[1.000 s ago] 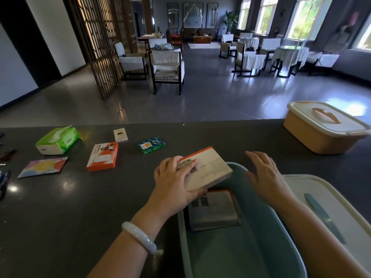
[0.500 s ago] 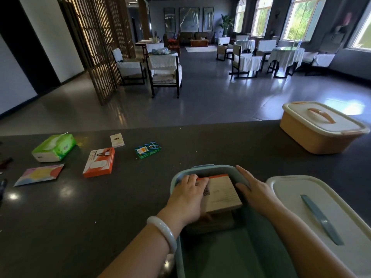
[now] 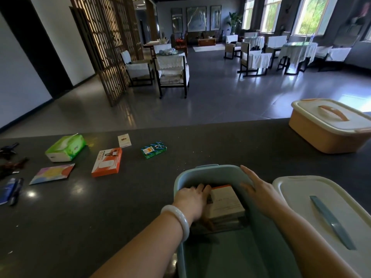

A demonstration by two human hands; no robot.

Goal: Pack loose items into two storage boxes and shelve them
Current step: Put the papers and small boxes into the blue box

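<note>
Book [image 3: 225,201] being gripped by L hand [image 3: 191,199] inside teal box [image 3: 181,178]; R hand [image 3: 259,192] being rested open on box's rim.

We see daylight blazing, overexposed, through the far-right windows [image 3: 313,17], while the near dark counter [image 3: 120,207] sits dim, carrying small glare spots at left. Wide-angle distortion bends the edges; the left margin blurs slightly.
</note>
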